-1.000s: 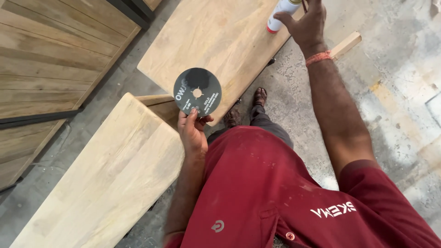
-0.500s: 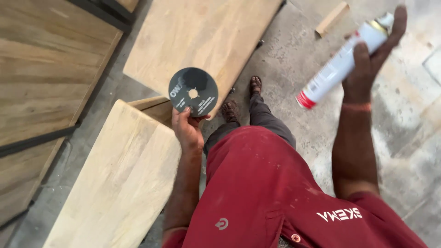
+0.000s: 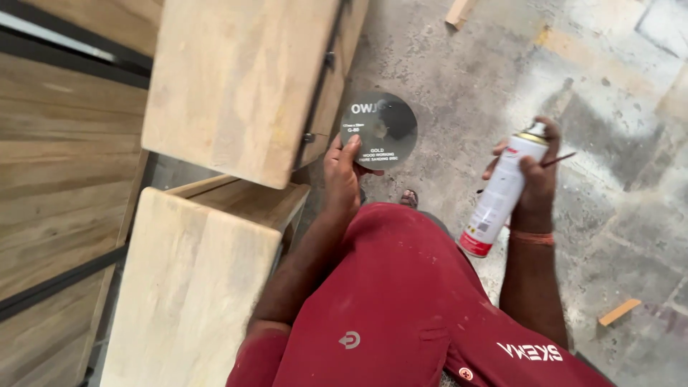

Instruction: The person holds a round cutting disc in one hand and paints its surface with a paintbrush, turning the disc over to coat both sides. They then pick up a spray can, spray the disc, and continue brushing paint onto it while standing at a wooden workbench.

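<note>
A dark round sanding disc (image 3: 378,130) is held up in the left hand (image 3: 342,174), pinched at its lower left edge between thumb and fingers, with its printed back turned toward the camera, in front of the body and just beside the corner of a pale wooden cabinet (image 3: 236,86). A white spray can (image 3: 502,195) with a red base band is gripped in the right hand (image 3: 532,179); the fingers are clenched around its upper part, one fingertip is laid on the nozzle at the top, and a thin red straw is seen sticking out to the right. The can is tilted, with its top leaning away from the disc, and the two things are kept well apart over the concrete floor (image 3: 609,100). As far as can be judged, both items have been taken in hand and brought before the body, but no spray or wet film is seen on the disc, so the spraying appears not yet done. A second pale wooden unit (image 3: 193,287) is seen at lower left, and small wood offcuts (image 3: 618,312) are scattered on the floor.
</note>
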